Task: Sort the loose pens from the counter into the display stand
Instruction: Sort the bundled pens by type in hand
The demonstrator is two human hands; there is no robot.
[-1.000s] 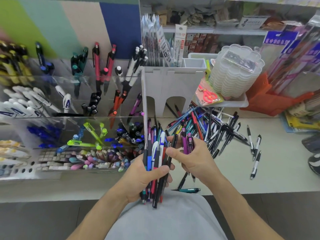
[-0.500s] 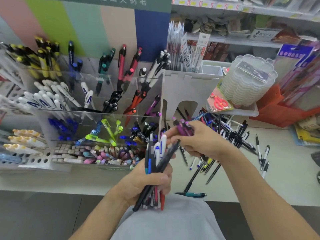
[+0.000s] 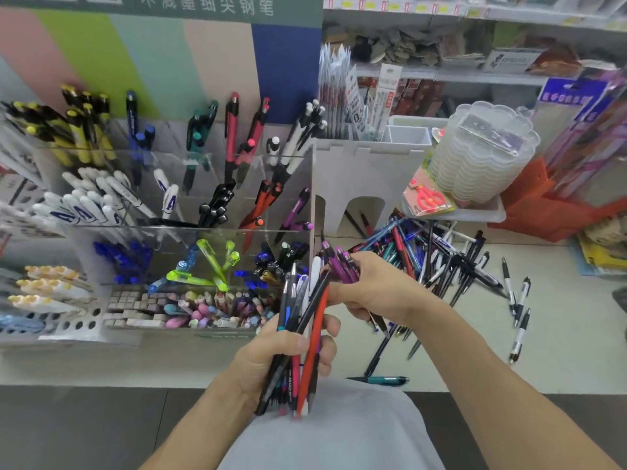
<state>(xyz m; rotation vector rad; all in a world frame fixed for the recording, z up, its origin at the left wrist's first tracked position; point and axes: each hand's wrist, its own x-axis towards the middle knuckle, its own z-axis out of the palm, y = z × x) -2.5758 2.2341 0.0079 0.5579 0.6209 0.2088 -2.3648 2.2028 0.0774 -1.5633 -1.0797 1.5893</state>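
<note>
Left hand [image 3: 288,357] clutches upright bundle of mixed pens [image 3: 302,334] above bench [image 3: 559,351] edge. Right hand [image 3: 373,290] pinches purple pens [image 3: 341,266] beside clear display stand [image 3: 203,228]. Stand compartments hold sorted pens by colour. Loose pen pile [image 3: 441,259] lies right of hands. Teal pen [image 3: 383,379] lies alone near bench edge.

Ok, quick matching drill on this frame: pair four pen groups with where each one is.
1. purple pens
2. mixed bundle of pens
3. teal pen
4. lime-green pens

A. lone, at the counter's near edge
B. in a clear compartment of the display stand
C. in the left hand
D. in the right hand

Pairs: 1-D, 2-C, 3-A, 4-B
</note>
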